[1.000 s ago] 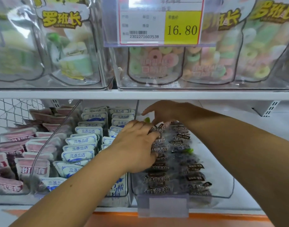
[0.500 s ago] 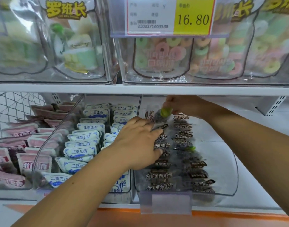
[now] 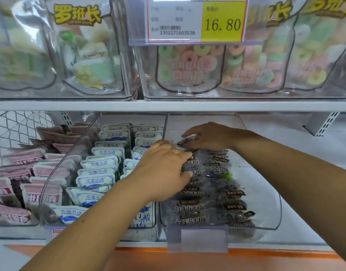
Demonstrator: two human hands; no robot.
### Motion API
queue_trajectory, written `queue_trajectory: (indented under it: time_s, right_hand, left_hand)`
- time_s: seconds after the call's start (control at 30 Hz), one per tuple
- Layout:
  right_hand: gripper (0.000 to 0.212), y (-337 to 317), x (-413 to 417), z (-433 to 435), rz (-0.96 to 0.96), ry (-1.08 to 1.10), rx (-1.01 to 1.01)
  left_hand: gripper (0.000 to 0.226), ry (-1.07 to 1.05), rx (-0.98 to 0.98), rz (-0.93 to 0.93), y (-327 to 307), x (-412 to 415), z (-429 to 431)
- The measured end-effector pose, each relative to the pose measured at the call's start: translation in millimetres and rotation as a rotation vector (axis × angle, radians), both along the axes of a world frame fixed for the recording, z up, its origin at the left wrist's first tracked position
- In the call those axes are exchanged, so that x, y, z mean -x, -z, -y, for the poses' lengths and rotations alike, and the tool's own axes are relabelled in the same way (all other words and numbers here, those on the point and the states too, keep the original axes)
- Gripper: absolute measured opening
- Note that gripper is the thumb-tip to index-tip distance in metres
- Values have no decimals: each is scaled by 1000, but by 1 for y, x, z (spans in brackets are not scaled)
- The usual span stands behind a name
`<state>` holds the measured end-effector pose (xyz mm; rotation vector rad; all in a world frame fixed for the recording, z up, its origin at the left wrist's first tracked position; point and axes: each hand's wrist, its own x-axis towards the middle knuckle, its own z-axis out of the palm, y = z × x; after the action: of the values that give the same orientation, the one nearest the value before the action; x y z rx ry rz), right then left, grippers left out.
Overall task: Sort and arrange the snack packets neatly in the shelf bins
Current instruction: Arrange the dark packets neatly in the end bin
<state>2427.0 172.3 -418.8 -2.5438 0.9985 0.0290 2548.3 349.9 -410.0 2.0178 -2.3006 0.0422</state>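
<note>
— Plastic bin (image 3: 266, 212) at centre right: nearly done?
— Mostly; the right column is untidy. My right hand (image 3: 209, 136) pinches one dark plum packet (image 3: 185, 142) at the back; my left hand (image 3: 164, 171) rests bent-fingered on the left row (image 3: 189, 208), grip unclear.

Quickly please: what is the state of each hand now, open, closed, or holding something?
Left hand: open, fingers resting on the row of dark packets.
Right hand: pinching a single dark packet behind that row.

Head view, close, facing shelf bins (image 3: 223, 122), angled slightly down
</note>
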Motion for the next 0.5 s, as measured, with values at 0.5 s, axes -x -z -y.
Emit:
queue_trajectory:
  time_s: [0.5]
  right_hand:
    - [65, -4, -6, -6, -31, -56, 11]
  left_hand:
    - [73, -17, 56, -367, 9, -43, -28]
